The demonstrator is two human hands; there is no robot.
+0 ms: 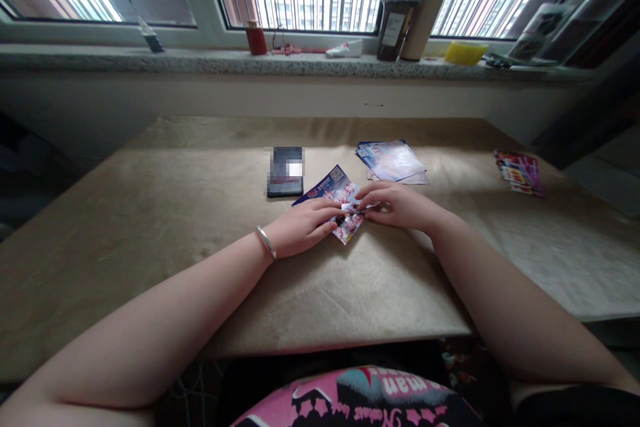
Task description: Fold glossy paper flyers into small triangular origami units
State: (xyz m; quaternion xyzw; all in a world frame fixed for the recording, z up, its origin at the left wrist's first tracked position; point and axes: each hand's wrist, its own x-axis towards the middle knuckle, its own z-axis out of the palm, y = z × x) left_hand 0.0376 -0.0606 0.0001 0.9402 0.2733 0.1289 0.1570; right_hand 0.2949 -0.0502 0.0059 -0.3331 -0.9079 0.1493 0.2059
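At frame centre, left hand and right hand curled onto a leaflet, pinching it, hiding its middle. Just upper left, phone, screen blurred. Print unreadable.

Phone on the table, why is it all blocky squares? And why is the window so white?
Head view: a pixel patch hides the phone screen; daylight blows out the window to near white; the wide lens bends the windowsill into a curve; the left hand, right hand and leaflet look sharp.
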